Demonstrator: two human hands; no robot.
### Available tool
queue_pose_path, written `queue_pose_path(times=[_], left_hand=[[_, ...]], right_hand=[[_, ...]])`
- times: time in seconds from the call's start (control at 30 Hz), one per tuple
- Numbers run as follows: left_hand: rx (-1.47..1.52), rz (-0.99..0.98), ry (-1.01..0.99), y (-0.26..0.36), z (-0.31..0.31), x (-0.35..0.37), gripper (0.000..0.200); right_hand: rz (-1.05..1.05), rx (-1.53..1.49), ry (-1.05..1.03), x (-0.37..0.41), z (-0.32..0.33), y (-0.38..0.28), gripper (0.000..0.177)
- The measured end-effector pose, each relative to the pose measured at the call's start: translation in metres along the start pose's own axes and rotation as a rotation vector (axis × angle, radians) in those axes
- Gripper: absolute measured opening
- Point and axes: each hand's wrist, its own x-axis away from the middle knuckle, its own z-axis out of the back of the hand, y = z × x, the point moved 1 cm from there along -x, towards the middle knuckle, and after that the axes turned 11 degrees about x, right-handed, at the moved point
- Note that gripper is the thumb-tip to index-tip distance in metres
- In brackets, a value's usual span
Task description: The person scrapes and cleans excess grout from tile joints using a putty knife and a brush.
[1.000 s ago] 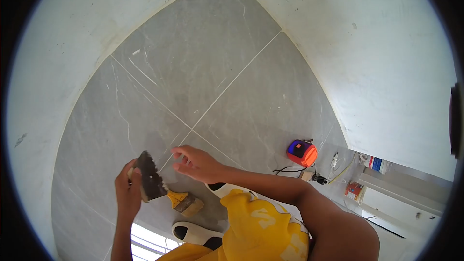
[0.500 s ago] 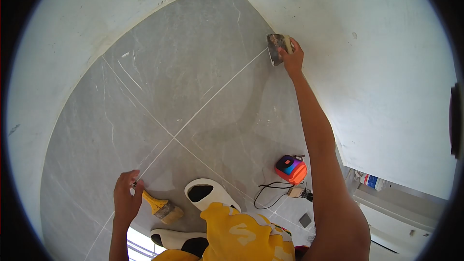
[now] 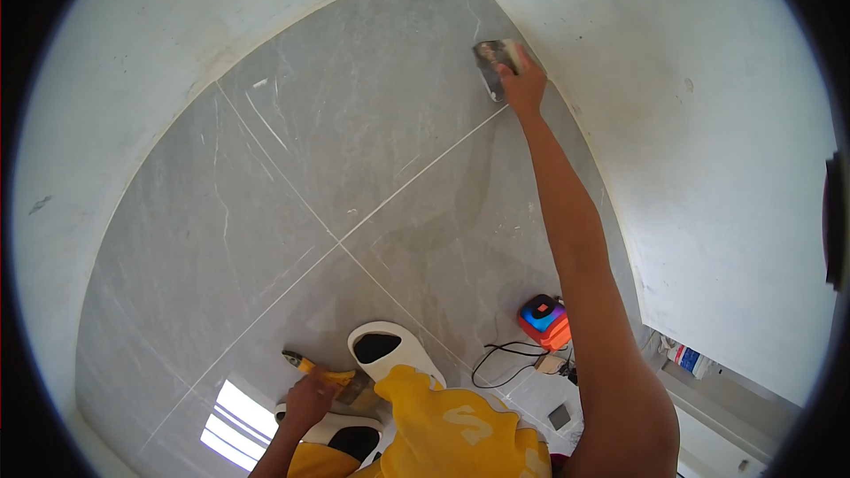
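My right hand (image 3: pixel 524 84) is closed on a flat scraper (image 3: pixel 492 69) with a dark, smeared blade and a pale edge grip. The blade is low over the grey tiled floor (image 3: pixel 398 133), near the base of the right wall. A yellow-handled brush (image 3: pixel 341 378) lies near my feet, with its bristles towards the white shoe. At its handle is my left hand (image 3: pixel 310 400), fingers bent around or over it; how firmly they hold it cannot be made out. White grout lines cross on the floor between my hands.
White shoes with dark openings (image 3: pixel 376 347) are below me. An orange speaker with a lit front (image 3: pixel 544 319) stands right of them, beside a black cable (image 3: pixel 496 363) and a plug block. A small dark square (image 3: pixel 560 416) lies nearby. White walls (image 3: pixel 691 142) border the floor.
My left hand has moved down and right to the brush, whose handle now points further left. My right hand has moved the scraper slightly up and left. The view has shifted a little.
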Motion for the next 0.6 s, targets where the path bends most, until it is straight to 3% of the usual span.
queue_pose_path(times=[0.03,0.13,0.2,0.23,0.27,0.33,0.4,0.47,0.6], left_hand=[[-0.179,0.015,-0.090,0.004,-0.002,0.002,0.038],[-0.166,-0.165,-0.073,0.044,0.018,-0.001,0.028],[0.136,-0.303,0.132,0.083,0.039,-0.009,0.020],[0.126,-0.299,0.119,0.109,0.056,-0.014,0.023],[0.320,-0.387,0.213,0.117,0.060,-0.025,0.023],[0.617,-0.456,0.405,0.145,0.066,-0.043,0.028],[0.779,-0.412,0.516,0.160,0.065,-0.052,0.032],[0.885,-0.354,0.537,0.160,0.058,-0.058,0.036],[1.000,-0.277,0.783,0.106,0.018,-0.064,0.034]], right_hand=[[-0.105,-0.028,0.045,0.003,-0.005,-0.006,0.053],[0.261,-0.063,-0.267,0.055,-0.024,-0.069,0.044],[-0.053,-0.350,-0.503,0.100,-0.009,-0.136,0.036],[-0.185,-0.473,-0.597,0.126,-0.002,-0.160,0.035],[-0.318,-0.593,-0.692,0.151,0.002,-0.181,0.035],[-0.473,-0.727,-0.772,0.199,0.011,-0.213,0.036],[-0.456,-0.957,-0.725,0.243,0.009,-0.229,0.033],[-0.434,-0.949,-0.678,0.280,0.015,-0.245,0.030],[-0.399,-0.760,-0.618,0.349,0.014,-0.264,0.028]])
